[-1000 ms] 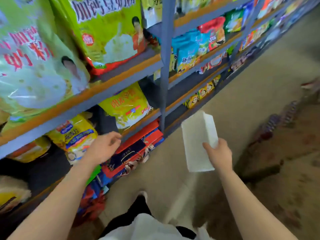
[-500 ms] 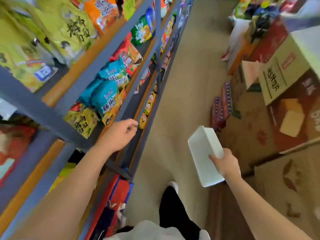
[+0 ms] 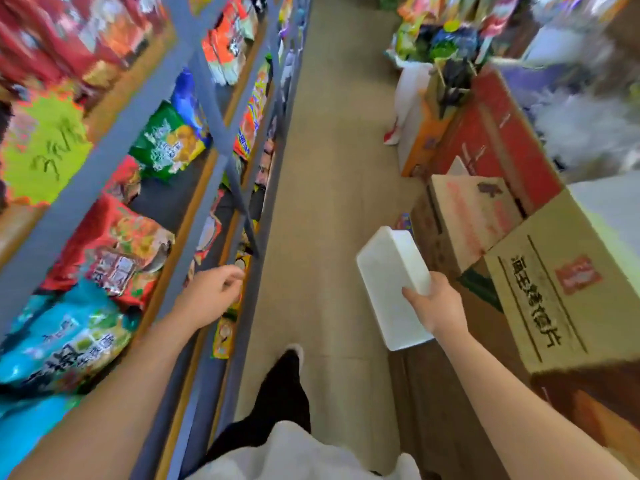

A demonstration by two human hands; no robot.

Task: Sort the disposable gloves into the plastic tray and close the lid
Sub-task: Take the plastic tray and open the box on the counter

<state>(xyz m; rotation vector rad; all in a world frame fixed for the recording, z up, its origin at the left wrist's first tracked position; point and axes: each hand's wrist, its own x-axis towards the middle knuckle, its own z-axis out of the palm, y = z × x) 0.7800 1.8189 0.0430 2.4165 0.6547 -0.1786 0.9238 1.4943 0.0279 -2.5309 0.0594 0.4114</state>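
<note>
Shop aisle, tan floor (image 3: 332,140) running from 6 toward 12 o'clock; view partly blurred, most at the upper corners. Blue-grey metal shelving (image 3: 204,74) fills the 9 o'clock side, stocked with snack packets (image 3: 166,143) in red, green and blue. Stacked cardboard cartons (image 3: 561,289) line the 3 o'clock side. Person stands mid-aisle; one dark trouser leg and a shoe (image 3: 294,351) visible at 6 o'clock. Right hand (image 3: 433,306) holds a white plastic tray (image 3: 391,278) at about 4 o'clock, thumb over the near long edge and fingers wrapped beneath, gripping it firmly; tray tilted, far end raised toward 12. Cannot tell whether it is seen from its open side or its closed underside, nor whether a lid is attached. Left hand (image 3: 211,292) at about 8 o'clock, close to the shelf edge, fingers loosely curled, thumb near the fingertips; nothing visible between them, though blur prevents certainty. No disposable gloves seen anywhere in view. Judgement: task is at its very start, in the carrying stage, tray in hand, nothing sorted, lid not closed. Next move calls for locating the gloves and a steady surface, perhaps a carton top, to set the tray level with its opening upward. That would free both hands for loading. Risk: the one-handed hold on a light, smooth tray could slip.
</note>
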